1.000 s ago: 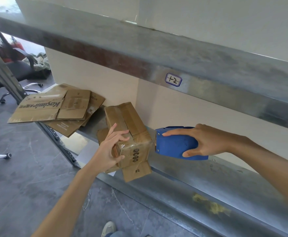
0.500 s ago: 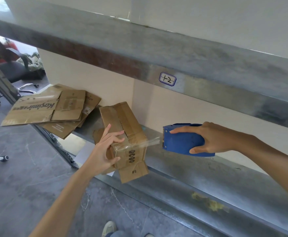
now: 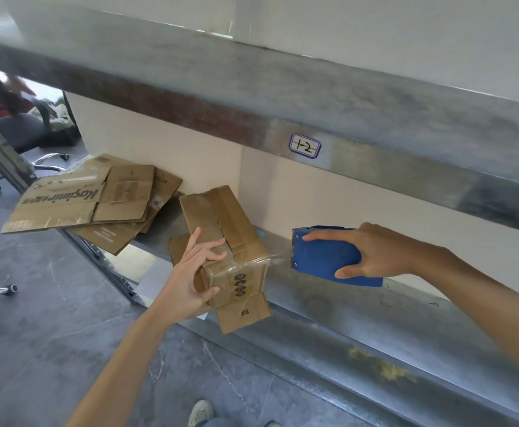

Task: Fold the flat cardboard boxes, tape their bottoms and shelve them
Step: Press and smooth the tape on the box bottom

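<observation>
A small folded cardboard box [image 3: 221,223] lies tilted on the metal shelf [image 3: 359,315], its closed flaps up and one loose flap marked "#8" hanging over the shelf's front edge. My left hand [image 3: 190,278] grips the box's near end, fingers over the top and thumb on the front face. My right hand [image 3: 372,251] holds a blue tape dispenser [image 3: 326,260] just right of the box. A strip of clear tape [image 3: 275,258] stretches from the dispenser to the box's near corner.
Several flat cardboard boxes [image 3: 76,201] lie stacked at the shelf's left end, overhanging it. An upper shelf beam with a label "1-2" [image 3: 305,146] runs overhead. Office chairs [image 3: 21,134] stand on the grey floor at the left. My shoe [image 3: 201,412] shows below.
My right hand has pulled the tape dispenser away from the box to the right, drawing out a strip of clear tape. My left hand keeps its grip on the box.
</observation>
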`<state>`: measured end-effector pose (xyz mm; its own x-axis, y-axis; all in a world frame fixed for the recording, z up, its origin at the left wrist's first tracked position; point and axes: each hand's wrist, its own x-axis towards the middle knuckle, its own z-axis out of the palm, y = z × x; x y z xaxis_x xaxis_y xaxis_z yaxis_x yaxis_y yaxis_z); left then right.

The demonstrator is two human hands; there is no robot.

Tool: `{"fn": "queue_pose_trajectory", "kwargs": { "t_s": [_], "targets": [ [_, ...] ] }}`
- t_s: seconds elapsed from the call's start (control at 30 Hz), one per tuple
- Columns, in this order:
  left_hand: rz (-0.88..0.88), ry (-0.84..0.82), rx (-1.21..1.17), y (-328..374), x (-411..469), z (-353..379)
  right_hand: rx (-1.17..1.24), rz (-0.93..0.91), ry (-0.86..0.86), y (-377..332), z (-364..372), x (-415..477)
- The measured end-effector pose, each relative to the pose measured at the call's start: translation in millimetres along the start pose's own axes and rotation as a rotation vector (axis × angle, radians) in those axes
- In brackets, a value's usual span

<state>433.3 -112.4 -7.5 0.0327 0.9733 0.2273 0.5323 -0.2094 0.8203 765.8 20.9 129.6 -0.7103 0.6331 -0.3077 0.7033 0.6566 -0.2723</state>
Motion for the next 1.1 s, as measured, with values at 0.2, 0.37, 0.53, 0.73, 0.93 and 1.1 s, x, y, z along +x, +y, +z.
{"fn": "queue_pose_trajectory", "kwargs": {
  "t_s": [0.2, 0.37, 0.53, 0.73, 0.93, 1.1],
  "targets": [
    [0.011, 0.006, -0.001, -2.4, 0.3, 0.7, -0.01, -0.001, 0.006, -4.9, 7.6, 17.5],
    [0.012, 0.007, 0.005, -0.8, 0.1, 1.0, -0.056, -0.011, 0.044, -18.3, 13.5, 31.5],
    [0.026, 0.01, 0.011, -0.7, -1.7, 1.3, -0.145, -0.042, 0.062, -26.7, 33.1, 55.1],
    [0.031, 0.022, -0.007, 0.4, -4.2, 0.8, 0.027, 0.049, 0.097, -0.9, 70.9, 60.9],
    [0.029, 0.026, -0.002, 2.0, -2.7, 1.7, 0.232, 0.24, 0.216, 32.9, 120.8, 35.2],
    [-0.001, 0.021, -0.008, 3.0, -0.3, 2.1, 0.313, 0.299, 0.32, 42.8, 136.4, 27.2]
  ]
}}
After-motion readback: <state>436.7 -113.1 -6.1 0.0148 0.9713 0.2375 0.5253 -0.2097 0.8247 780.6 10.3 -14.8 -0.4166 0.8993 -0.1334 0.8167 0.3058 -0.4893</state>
